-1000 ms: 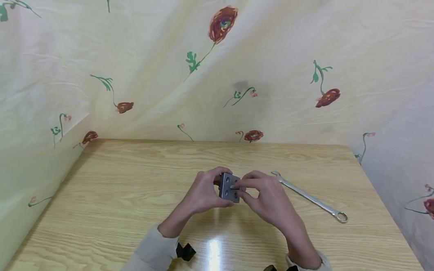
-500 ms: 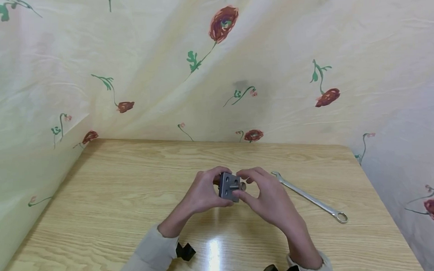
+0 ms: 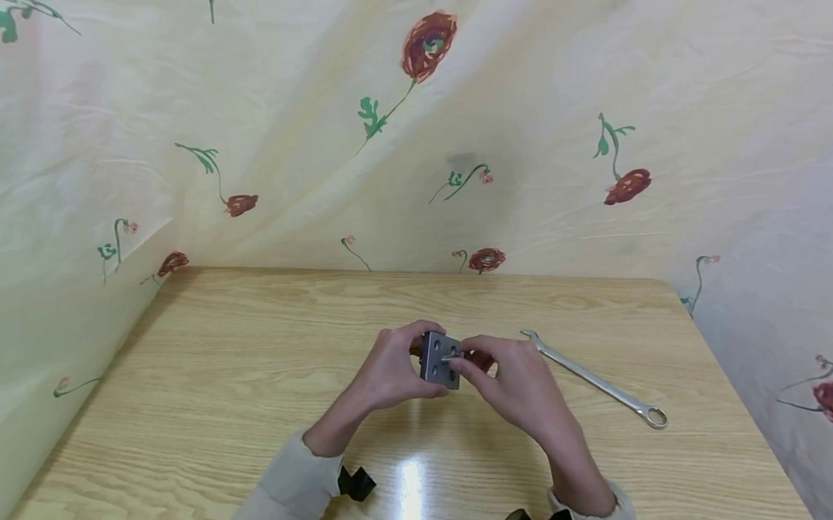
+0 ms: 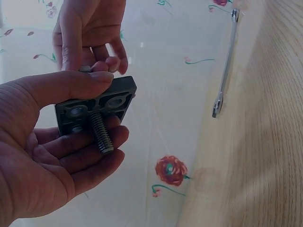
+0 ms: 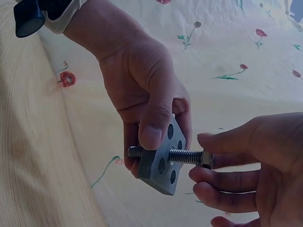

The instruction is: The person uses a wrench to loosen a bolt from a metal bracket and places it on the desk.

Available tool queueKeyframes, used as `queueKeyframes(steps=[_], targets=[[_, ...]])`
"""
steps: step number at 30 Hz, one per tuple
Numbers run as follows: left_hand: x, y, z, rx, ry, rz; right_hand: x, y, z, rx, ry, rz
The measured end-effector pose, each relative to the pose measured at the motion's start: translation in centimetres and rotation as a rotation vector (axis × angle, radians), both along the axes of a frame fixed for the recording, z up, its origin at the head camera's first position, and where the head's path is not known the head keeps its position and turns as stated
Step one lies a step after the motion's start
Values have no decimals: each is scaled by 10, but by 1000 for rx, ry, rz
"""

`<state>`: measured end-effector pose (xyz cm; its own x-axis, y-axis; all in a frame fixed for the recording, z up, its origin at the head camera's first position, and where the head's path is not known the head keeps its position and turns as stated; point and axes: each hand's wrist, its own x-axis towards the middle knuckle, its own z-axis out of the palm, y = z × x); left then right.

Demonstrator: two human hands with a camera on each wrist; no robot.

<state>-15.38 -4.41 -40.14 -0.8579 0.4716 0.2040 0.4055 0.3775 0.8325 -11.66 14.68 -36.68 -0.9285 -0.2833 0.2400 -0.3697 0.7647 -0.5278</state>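
Note:
My left hand [image 3: 394,367] holds a grey square plate [image 3: 430,360] by its edges, thumb on one side and fingers on the other. The plate has several round holes. A long hex bolt [image 5: 187,157] runs through its middle; in the left wrist view the threaded end sticks out beside the left fingers. On the other side, my right hand [image 3: 518,376] pinches the bolt at its head between thumb and fingers. The right wrist view shows a length of bare thread between head and plate. Both hands are above the table.
A combination wrench [image 3: 592,378] lies slantwise on the wooden table [image 3: 251,339], right of the hands. Flower-printed cloth [image 3: 299,180] hangs behind and at both sides. A black device [image 3: 357,483] sits at the left wrist.
Half a second ago the right fingers were spread off the bolt head; now they have closed on it again. The left hand and plate have hardly moved.

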Motion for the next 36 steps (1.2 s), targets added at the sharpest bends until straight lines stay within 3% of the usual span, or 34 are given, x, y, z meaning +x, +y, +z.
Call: queueKeyframes(steps=[13, 19, 24, 31, 36], targets=[[-2, 2, 2, 8, -8, 9, -3, 2, -1, -4, 180, 81], [-2, 2, 2, 3, -13, 6, -4, 1, -2, -7, 199, 102], [-4, 2, 2, 6, -16, 15, -4, 4, 1, 2, 114, 102], [-4, 3, 5, 1, -12, 18, -6, 6, 5, -9, -88, -16], [-5, 3, 5, 8, -20, 18, -8, 6, 6, -1, -111, -8]])
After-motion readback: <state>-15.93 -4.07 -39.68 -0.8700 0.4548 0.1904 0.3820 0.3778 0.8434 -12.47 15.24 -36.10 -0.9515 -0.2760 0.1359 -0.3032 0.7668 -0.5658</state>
